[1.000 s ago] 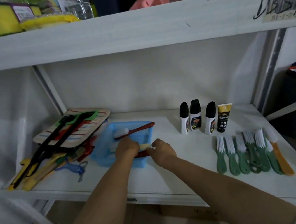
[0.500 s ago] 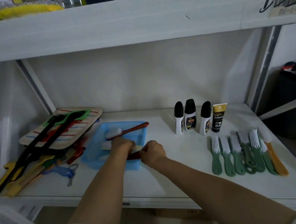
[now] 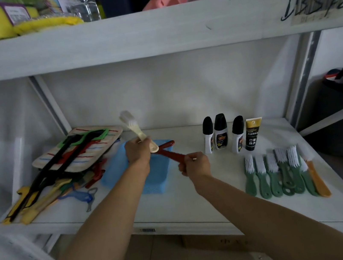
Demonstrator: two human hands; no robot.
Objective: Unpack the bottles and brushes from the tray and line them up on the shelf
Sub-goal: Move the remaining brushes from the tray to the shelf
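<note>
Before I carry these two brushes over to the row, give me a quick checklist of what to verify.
1. Left hand grips the cream brush: ok, lifted with bristles up.
2. Right hand grips the red brush by one end: ok.
3. Red brush free of the blue tray: cannot tell, its far end is hidden behind the left hand.
4. Tray emptied: cannot tell, the arms cover part of it.
5. Bare shelf left of the green brushes for two more: ok.
6. Bottles standing upright, out of the path: ok.
</note>
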